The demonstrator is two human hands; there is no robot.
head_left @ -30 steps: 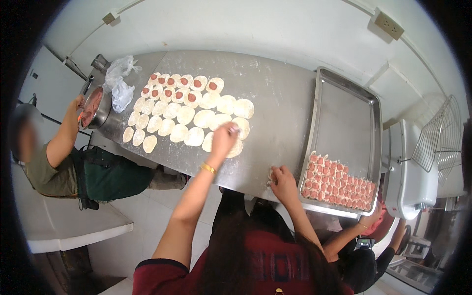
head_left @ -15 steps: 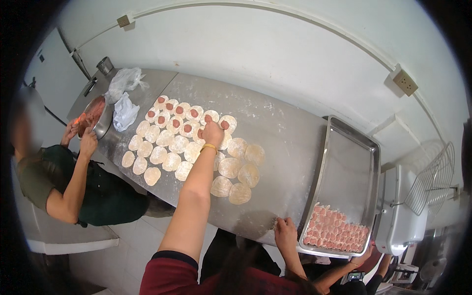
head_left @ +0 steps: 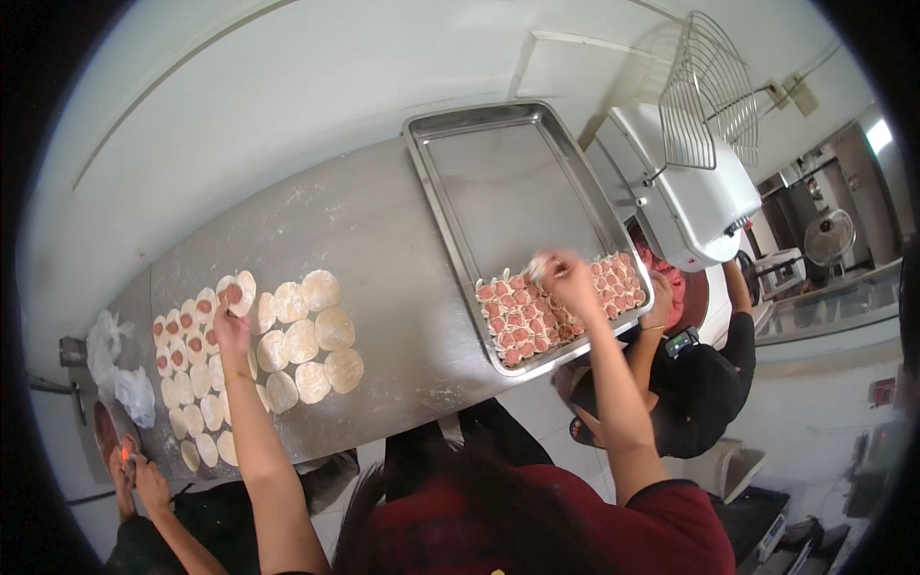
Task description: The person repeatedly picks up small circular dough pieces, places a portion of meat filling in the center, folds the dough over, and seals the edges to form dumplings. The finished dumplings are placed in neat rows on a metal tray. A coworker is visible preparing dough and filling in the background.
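Observation:
My left hand [head_left: 232, 335] reaches to the far end of the dough wrappers, its fingertips closed at the edge of a round wrapper with a pink meat dab [head_left: 233, 295]. Around it, several floured wrappers [head_left: 334, 328] lie in rows; those in the far left rows carry meat. Over the metal tray [head_left: 436, 206] hovers my right hand [head_left: 573, 286], somewhat blurred, its fingers closed on a pale dumpling [head_left: 541, 266]. Beneath it, the tray's near end holds packed rows of open-topped dumplings [head_left: 517, 321] with pink filling.
A white machine [head_left: 661, 182] with a wire guard [head_left: 704, 105] stands right of the tray. Beside it, a co-worker's hand [head_left: 659, 305] is close to the tray's corner. Another co-worker's hands [head_left: 134, 470] are by a meat bowl [head_left: 107, 431] at left, near plastic bags [head_left: 134, 395].
The view has swung right. My right hand has moved from the table's near edge to above the tray with a dumpling. My left hand stays among the wrappers.

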